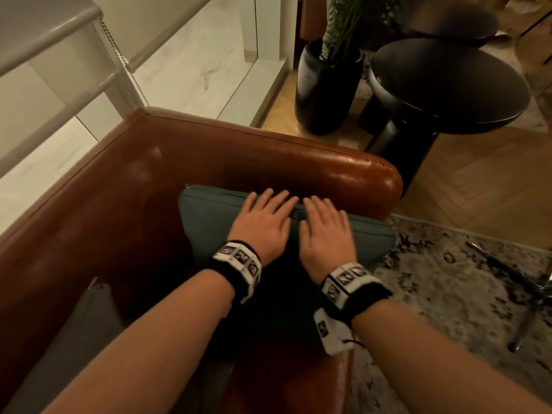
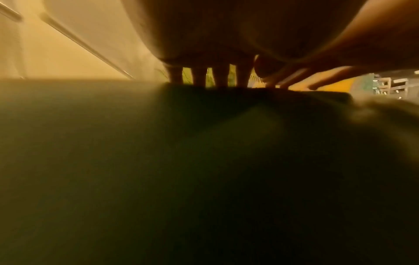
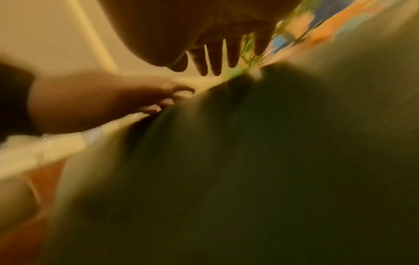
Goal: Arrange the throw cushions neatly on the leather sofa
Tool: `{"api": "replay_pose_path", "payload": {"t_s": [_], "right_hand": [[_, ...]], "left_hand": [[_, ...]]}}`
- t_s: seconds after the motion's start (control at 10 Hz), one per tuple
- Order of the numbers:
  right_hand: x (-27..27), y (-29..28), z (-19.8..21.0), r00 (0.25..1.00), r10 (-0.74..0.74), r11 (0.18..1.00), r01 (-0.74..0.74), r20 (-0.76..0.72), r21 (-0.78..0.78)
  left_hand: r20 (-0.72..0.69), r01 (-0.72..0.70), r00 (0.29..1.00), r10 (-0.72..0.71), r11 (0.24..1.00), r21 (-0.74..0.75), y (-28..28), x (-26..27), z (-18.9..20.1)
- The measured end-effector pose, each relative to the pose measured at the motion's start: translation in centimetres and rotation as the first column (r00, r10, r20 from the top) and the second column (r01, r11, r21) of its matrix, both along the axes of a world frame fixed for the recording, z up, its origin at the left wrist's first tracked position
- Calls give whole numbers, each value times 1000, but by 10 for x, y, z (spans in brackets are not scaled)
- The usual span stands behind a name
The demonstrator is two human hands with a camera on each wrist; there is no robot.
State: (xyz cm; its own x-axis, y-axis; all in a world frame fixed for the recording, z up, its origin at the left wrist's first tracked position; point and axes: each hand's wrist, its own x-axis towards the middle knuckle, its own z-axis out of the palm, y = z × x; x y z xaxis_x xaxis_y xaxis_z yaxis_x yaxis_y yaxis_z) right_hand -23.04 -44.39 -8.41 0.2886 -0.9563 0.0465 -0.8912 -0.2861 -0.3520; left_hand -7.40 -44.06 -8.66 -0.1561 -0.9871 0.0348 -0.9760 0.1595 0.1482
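A dark teal cushion (image 1: 209, 216) leans in the corner of the brown leather sofa (image 1: 98, 210), against its right armrest (image 1: 343, 165). My left hand (image 1: 263, 219) lies flat on the cushion's top face, fingers straight and spread. Beside it my right hand (image 1: 322, 228) rests flat on the same cushion, fingers also straight. A grey cushion (image 1: 74, 339) sits on the seat at lower left. In the left wrist view the teal cushion (image 2: 158, 161) fills the frame under my fingers (image 2: 221, 77). The blurred right wrist view shows the teal cushion (image 3: 249, 161) below my fingers (image 3: 215, 57).
A black round side table (image 1: 448, 82) and a black planter (image 1: 325, 85) with a green plant stand beyond the armrest. A patterned rug (image 1: 448, 294) lies to the right, with a chrome chair leg (image 1: 513, 270) on it. A white wall ledge (image 1: 185, 61) runs behind the sofa.
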Motion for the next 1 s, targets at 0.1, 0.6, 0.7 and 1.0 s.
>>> {"api": "replay_pose_path", "payload": {"t_s": [0.1, 0.6, 0.7, 1.0], "right_hand": [[8, -12, -26, 979, 112, 992, -101, -171, 70], [-109, -31, -29, 917, -395, 870, 395, -60, 296], [-116, -35, -22, 934, -329, 891, 356, -139, 283], [-130, -38, 11, 962, -168, 941, 221, -215, 257]], "left_hand": [[134, -3, 991, -11, 994, 108, -6, -1, -17], [-422, -674, 405, 811, 576, 462, -12, 159, 15], [-458, -693, 351, 817, 555, 460, -15, 155, 20], [-374, -751, 401, 836, 534, 388, 11, 142, 50]]}}
